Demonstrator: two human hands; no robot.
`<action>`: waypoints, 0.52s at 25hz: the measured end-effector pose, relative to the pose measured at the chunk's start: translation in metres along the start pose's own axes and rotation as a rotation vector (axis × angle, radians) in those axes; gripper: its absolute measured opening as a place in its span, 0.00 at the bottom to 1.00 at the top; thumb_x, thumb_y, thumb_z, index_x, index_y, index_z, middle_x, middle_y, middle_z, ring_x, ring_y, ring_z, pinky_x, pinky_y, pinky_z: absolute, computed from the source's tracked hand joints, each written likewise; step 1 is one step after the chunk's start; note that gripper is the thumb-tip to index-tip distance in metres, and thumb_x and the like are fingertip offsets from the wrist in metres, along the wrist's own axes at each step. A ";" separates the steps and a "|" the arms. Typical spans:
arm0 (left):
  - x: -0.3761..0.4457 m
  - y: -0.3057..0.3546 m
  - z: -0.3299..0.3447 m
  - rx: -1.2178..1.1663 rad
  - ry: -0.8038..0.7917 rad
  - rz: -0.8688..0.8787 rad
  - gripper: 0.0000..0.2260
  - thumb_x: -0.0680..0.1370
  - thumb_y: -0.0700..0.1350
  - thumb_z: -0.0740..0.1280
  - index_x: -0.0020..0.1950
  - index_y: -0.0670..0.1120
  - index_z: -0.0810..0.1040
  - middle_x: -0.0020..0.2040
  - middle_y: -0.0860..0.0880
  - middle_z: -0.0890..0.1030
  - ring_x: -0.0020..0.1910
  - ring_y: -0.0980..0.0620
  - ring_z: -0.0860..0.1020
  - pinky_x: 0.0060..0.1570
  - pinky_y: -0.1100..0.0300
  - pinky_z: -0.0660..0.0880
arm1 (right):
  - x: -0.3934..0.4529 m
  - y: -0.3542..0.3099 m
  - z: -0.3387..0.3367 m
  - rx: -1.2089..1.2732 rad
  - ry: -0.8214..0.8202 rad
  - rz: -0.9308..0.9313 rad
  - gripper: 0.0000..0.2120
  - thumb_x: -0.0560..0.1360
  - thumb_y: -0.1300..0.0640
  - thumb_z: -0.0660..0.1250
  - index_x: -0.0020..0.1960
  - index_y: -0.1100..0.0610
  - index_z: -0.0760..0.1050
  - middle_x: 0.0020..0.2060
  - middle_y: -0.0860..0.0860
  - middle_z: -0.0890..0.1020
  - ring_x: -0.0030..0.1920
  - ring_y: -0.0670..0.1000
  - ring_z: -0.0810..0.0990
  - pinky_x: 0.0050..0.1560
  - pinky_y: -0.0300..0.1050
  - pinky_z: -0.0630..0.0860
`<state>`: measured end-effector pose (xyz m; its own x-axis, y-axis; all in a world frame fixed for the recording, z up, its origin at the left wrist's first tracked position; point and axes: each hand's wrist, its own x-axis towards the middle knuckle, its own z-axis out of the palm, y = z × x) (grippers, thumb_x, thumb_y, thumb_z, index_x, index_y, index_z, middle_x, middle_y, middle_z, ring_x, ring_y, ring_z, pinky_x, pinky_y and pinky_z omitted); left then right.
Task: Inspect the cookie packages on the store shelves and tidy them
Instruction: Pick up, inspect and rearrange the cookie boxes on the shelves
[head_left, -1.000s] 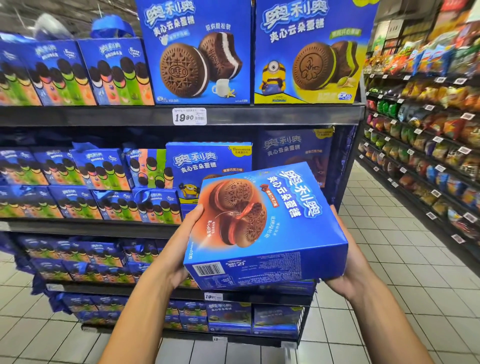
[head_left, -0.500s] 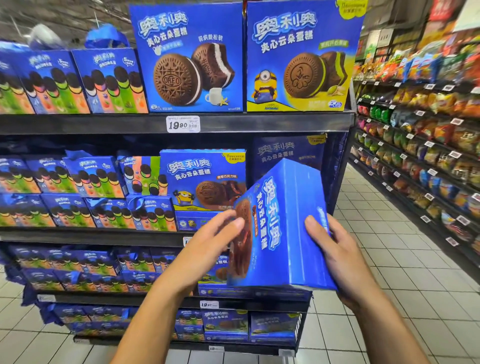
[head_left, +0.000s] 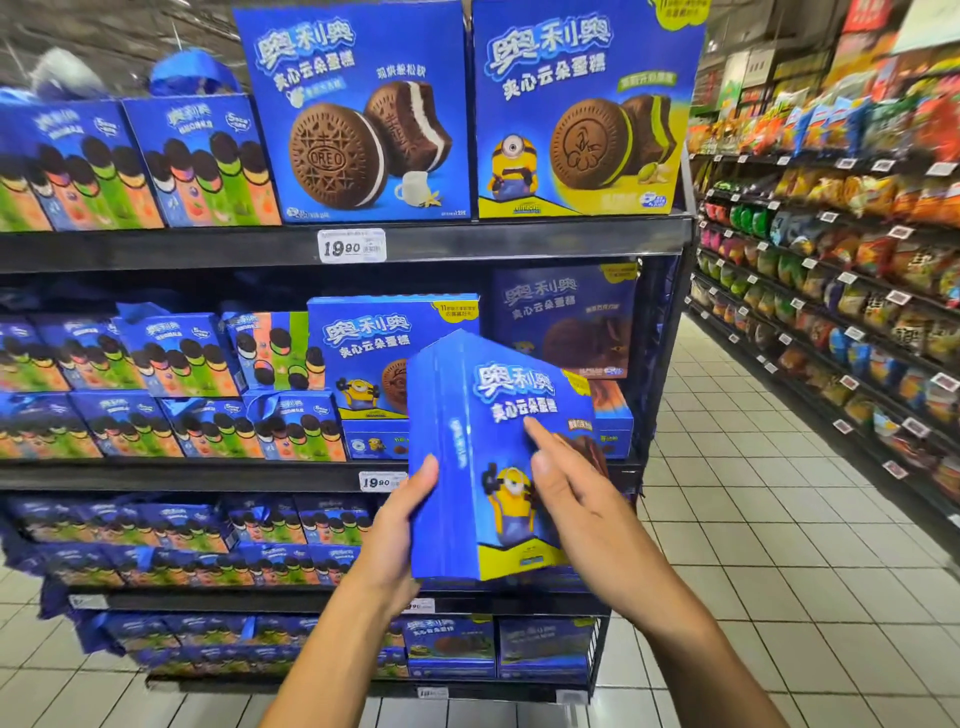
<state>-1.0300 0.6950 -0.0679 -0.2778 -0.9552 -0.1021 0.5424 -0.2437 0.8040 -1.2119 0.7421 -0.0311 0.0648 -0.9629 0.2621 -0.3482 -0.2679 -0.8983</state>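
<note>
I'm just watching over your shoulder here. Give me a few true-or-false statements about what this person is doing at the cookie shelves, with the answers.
1. Both hands are on one blue cookie box. True: the left hand grips its narrow side and the right hand lies on its front.
2. The held box shows a yellow cartoon character. True.
3. The price tag under the top shelf reads 29.90. False: it reads 19.90.
4. The held box rests on a shelf. False: it is held up in front of the shelves.
5. The aisle floor is carpeted. False: it is pale tile.
</note>
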 end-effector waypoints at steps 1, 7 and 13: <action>0.002 -0.001 -0.006 -0.039 0.010 -0.011 0.28 0.69 0.55 0.71 0.64 0.40 0.80 0.61 0.39 0.82 0.56 0.40 0.83 0.50 0.45 0.82 | 0.003 0.004 0.001 -0.009 -0.010 0.007 0.21 0.76 0.35 0.53 0.68 0.29 0.62 0.68 0.28 0.61 0.64 0.16 0.51 0.61 0.15 0.47; 0.003 0.001 -0.038 -0.142 -0.070 0.016 0.34 0.54 0.56 0.85 0.56 0.42 0.85 0.60 0.39 0.82 0.55 0.39 0.83 0.47 0.44 0.82 | 0.027 0.048 -0.016 0.102 0.243 0.081 0.24 0.83 0.49 0.62 0.77 0.38 0.60 0.78 0.43 0.63 0.78 0.43 0.59 0.78 0.47 0.56; 0.006 0.000 -0.055 -0.318 -0.303 0.109 0.25 0.85 0.53 0.49 0.75 0.40 0.67 0.75 0.38 0.66 0.76 0.40 0.63 0.76 0.43 0.53 | 0.027 0.068 -0.033 0.390 0.210 0.253 0.35 0.70 0.35 0.65 0.75 0.44 0.68 0.70 0.47 0.77 0.65 0.49 0.79 0.68 0.55 0.74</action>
<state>-0.9880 0.6804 -0.1002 -0.3997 -0.8972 0.1878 0.7847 -0.2290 0.5760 -1.2650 0.6987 -0.0729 -0.1799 -0.9825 0.0488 0.0485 -0.0585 -0.9971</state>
